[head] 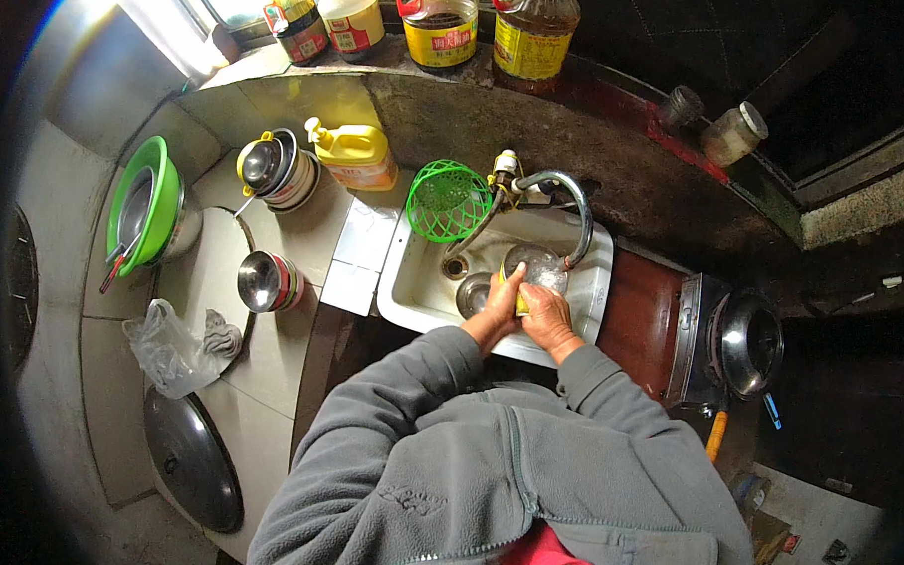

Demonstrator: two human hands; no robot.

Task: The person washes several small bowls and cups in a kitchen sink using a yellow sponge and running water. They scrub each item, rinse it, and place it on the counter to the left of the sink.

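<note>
Over the white sink (401, 292), a metal bowl (538, 268) with a yellow outer side is tilted beneath the curved tap spout (582, 211). My left hand (502, 305) grips it at the near left, thumb up at the rim. Close against it, my right hand (549, 316) holds the near side of the same bowl; some of its fingers are hidden. Something wet or shiny shows inside, perhaps water. A second metal bowl (473, 294) lies in the sink just left of my hands, near the drain (455, 266).
A green plastic basket (449, 200) sits at the sink's back left corner. Leftward are a yellow pump bottle (356, 157), stacked bowls (271, 283) and a plastic bag (172, 352). To the right, a wok (753, 343) rests on a stove. Sauce bottles (440, 36) line the ledge.
</note>
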